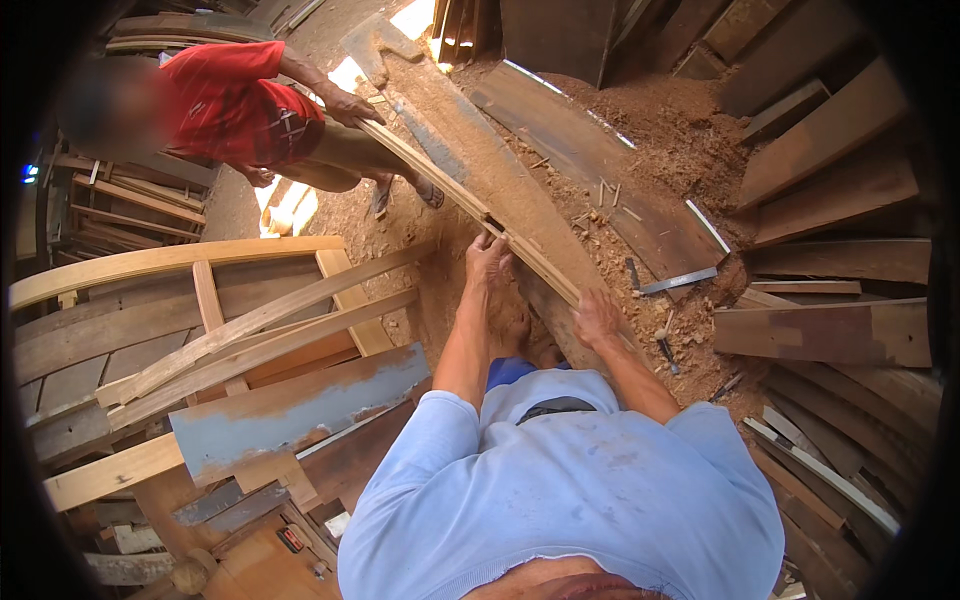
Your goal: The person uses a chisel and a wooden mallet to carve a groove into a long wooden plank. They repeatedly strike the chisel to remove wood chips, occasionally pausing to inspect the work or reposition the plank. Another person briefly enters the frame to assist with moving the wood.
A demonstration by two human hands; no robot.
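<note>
A long narrow wooden piece [540,262] with a dark slot runs diagonally over a dusty, grey-patched plank [455,120]. My left hand [486,258] grips the piece just below the slot. My right hand [598,320] is closed on its near end. A co-worker in a red shirt [230,105] holds the far end with one hand [348,108]. To the right of my right hand lie a metal square [680,280], a hammer-like tool [668,352] and small wood offcuts [610,195] among shavings.
Stacked boards and framed pieces [205,300] fill the left, with a blue-grey painted board [290,420] below them. Planks [820,330] crowd the right side. A wide board [540,120] lies among shavings at the back, near upright panels [550,35].
</note>
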